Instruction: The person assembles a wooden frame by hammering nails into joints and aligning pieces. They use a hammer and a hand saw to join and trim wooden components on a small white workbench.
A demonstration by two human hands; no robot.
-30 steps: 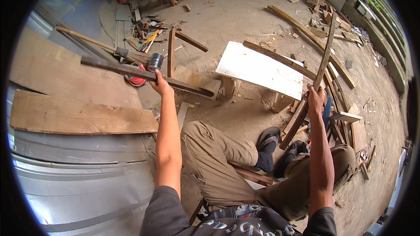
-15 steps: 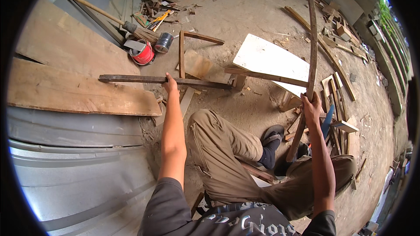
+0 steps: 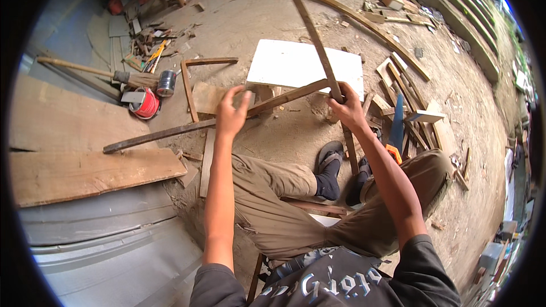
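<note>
A frame of long dark wooden strips lies across my front. Its long right strip (image 3: 310, 25) slants up and away, and my right hand (image 3: 348, 106) is closed around it where a crosspiece (image 3: 290, 95) meets it. Toward the left runs another dark strip (image 3: 159, 135), its near end over a wide plank (image 3: 96, 173). My left hand (image 3: 230, 115) is at the place where this strip and the crosspiece come together, its fingers and thumb apart. Whether the palm touches the wood is hidden. Beyond the crosspiece stands a white board (image 3: 307, 59) on wooden supports.
A blue-bladed handsaw (image 3: 397, 122) with an orange handle rests among wood offcuts by my right knee. At the left are a red bucket (image 3: 147, 105), a dark can (image 3: 166, 83) and a broom (image 3: 85, 68). An angled wooden piece (image 3: 187, 88) stands left of the white board.
The frame has turned, its right strip now tilting left and its left strip slanting down toward me. My left hand has loosened from the strip and moved right. The view has shifted rightward.
</note>
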